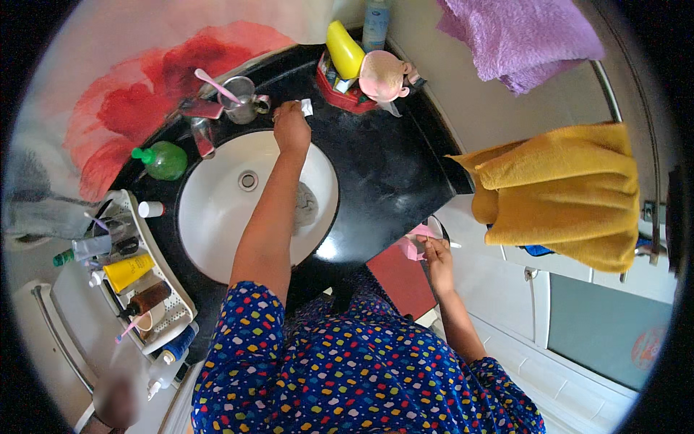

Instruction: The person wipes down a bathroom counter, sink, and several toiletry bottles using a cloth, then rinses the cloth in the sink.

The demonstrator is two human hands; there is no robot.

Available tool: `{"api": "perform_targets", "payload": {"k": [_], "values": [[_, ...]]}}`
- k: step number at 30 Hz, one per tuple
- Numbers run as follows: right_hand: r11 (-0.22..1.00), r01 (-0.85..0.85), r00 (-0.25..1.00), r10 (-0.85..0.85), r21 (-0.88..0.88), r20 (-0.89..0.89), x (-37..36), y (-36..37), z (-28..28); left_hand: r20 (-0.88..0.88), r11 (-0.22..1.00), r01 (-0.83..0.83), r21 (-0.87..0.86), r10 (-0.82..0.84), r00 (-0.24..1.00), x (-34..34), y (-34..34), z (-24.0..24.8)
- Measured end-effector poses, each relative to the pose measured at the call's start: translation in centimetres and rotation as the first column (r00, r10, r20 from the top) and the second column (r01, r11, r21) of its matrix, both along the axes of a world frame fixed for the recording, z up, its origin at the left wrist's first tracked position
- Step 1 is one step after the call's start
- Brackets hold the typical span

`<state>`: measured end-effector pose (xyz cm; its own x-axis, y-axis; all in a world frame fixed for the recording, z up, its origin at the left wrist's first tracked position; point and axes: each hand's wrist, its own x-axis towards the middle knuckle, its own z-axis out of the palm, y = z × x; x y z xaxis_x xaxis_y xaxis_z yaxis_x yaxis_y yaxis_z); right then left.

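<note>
My left hand [291,124] reaches across the white washbasin [210,242] to the black counter behind it. Its fingers are curled down and mostly hidden, so what they grip does not show. A small crumpled white piece [306,107] is right beside the fingers; whether they touch it I cannot tell. To the left of the fingers stands a metal mug [243,110] with a pink toothbrush [217,85] in it. Low at the right, off the counter's edge, my right hand [438,265] pinches a thin pink strip [413,244]. A grey wad [305,207] lies in the basin.
A green pump bottle [166,160] stands left of the basin, near a white rack [163,267] of bottles and tubes. A red tray [340,100] holds a yellow bottle [345,50]. Mustard [564,192] and purple [517,40] towels hang at right.
</note>
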<state>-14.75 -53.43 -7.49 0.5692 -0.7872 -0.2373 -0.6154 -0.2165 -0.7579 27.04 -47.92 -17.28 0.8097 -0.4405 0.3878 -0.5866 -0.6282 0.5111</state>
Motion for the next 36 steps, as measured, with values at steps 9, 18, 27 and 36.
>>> {"api": "perform_targets", "payload": {"k": [9,18,27,36], "values": [[0.982,0.146,0.986,-0.135,0.118,-0.100,-1.7,-1.4,-2.4,0.008,0.953,0.276,0.122,-0.279,0.960,-10.8,-5.0,-0.8],[0.991,0.072,0.996,-0.078,-0.113,-0.049,1.6,-6.6,-1.4,-0.204,0.770,0.636,0.050,-0.616,0.761,-21.0,-8.1,0.8],[0.993,0.068,0.975,-0.088,0.100,0.205,5.2,-11.6,-6.0,-0.177,0.581,0.814,-0.005,-0.801,0.571,-24.4,3.1,1.2],[0.882,-0.077,0.997,0.070,-0.464,-0.033,9.7,-15.0,-8.7,-0.863,0.887,0.097,-0.452,-0.462,0.204,-17.9,5.0,2.0]]}}
